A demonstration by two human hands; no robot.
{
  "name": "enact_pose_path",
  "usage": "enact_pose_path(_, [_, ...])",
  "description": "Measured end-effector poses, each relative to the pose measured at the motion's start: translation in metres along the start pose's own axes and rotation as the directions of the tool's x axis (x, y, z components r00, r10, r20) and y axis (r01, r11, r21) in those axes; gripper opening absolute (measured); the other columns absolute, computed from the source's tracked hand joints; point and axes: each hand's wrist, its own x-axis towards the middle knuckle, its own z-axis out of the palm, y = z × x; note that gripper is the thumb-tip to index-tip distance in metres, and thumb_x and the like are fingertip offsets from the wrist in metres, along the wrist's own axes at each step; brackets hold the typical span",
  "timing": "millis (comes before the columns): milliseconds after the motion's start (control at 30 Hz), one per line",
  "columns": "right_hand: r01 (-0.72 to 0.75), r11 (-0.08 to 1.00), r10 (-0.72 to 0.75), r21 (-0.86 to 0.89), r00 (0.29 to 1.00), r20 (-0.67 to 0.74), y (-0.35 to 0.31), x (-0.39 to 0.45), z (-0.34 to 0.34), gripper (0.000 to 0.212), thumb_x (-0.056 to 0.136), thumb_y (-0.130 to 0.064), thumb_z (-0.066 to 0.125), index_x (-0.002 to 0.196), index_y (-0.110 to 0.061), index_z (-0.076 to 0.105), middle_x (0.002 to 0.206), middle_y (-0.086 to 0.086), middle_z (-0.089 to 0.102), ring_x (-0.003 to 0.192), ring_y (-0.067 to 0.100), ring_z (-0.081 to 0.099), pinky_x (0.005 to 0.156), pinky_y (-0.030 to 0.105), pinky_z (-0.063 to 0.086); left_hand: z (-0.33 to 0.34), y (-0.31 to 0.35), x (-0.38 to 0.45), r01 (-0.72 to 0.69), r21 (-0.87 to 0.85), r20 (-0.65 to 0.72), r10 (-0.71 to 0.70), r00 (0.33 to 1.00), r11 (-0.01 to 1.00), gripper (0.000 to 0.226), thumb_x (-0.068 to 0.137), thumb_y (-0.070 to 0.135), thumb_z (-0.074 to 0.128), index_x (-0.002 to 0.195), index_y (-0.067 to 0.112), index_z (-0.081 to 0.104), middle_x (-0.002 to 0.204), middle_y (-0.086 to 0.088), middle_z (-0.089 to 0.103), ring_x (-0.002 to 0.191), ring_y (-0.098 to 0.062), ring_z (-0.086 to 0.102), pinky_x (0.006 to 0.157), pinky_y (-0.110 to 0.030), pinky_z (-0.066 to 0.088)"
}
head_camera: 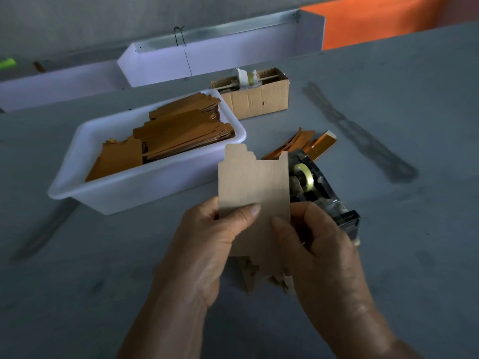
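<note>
At ten o'clock from my hands the white rectangular plastic tub [145,195] sits on the grey table [401,255], loaded with a leaning stack of orange-brown cardboard blanks [171,136]; behind it, toward twelve o'clock, stands an open corrugated cardboard box [261,99].

My left hand [207,244] grasps the flat brown die-cut cardboard blank [254,182] at its lower left edge, thumb laid across the front face, the other fingers hidden behind it; the blank stands nearly upright above the table in the middle of my view, its notched tabs pointing to twelve o'clock, its jagged lower flaps showing below, between my palms; my right hand [318,255] pinches the lower right edge, thumb on the front, fingers curled round the back.

I judge the blank light and thin, stiff enough to stand unsupported above my grip, yet easy to crease or dent at the tabs; the face looks matt, so it should not slip; the plain side edges low down, where I have it now, seem the safest hold, clear of the tabs.

At two o'clock, just behind the blank, rests the black tape dispenser [324,193] with its roll of clear tape [302,172]; beyond that, at one o'clock, lie a few loose orange card strips [303,141].
</note>
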Motion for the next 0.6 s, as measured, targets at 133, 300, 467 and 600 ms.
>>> enact_pose_path(133, [0.09,0.99,-0.096,-0.104,0.994,-0.052,0.001,-0.002,0.004,0.007,0.084,-0.026,0.061,0.088,-0.031,0.058,0.075,-0.006,0.061,0.069,0.011,0.058,0.063,0.038,0.052,-0.001,0.0,0.0,0.009,0.036,0.001,-0.009,1.0,0.999,0.032,0.06,0.032,0.078,0.088,0.017,0.076,0.086,-0.003,0.077,0.088,-0.025,0.072,0.086,-0.043,0.054])
enact_pose_path(300, [0.191,0.966,-0.207,-0.172,0.975,-0.076,0.003,-0.004,0.004,0.036,0.078,-0.015,0.07,0.1,-0.039,0.053,0.062,-0.008,0.052,0.066,0.01,0.052,0.058,0.021,0.046,0.005,-0.001,-0.001,0.002,0.087,-0.064,0.004,0.998,0.996,0.006,0.076,0.016,0.076,0.081,0.019,0.076,0.076,-0.001,0.076,0.076,-0.022,0.073,0.067,-0.033,0.056])
enact_pose_path(467, [0.291,0.888,-0.333,-0.356,0.941,-0.063,-0.002,-0.003,0.01,0.058,0.079,-0.013,0.064,0.136,-0.017,0.052,0.084,-0.006,0.062,0.063,0.01,0.053,0.059,0.024,0.047,0.018,-0.002,-0.01,-0.084,0.218,-0.152,0.119,0.981,0.972,0.003,0.077,0.024,0.075,0.078,0.025,0.072,0.066,-0.004,0.072,0.063,-0.026,0.071,0.057,-0.048,0.059])
enact_pose_path(600, [0.302,0.916,-0.307,-0.263,0.951,0.023,-0.006,-0.007,0.012,0.069,0.08,-0.022,0.059,0.144,-0.013,0.038,0.109,-0.005,0.064,0.093,0.009,0.06,0.08,0.013,0.048,0.021,-0.003,-0.013,-0.143,0.244,-0.152,0.183,0.971,0.959,0.006,0.077,0.031,0.074,0.08,0.026,0.072,0.067,0.0,0.073,0.065,-0.018,0.071,0.065,-0.046,0.06])
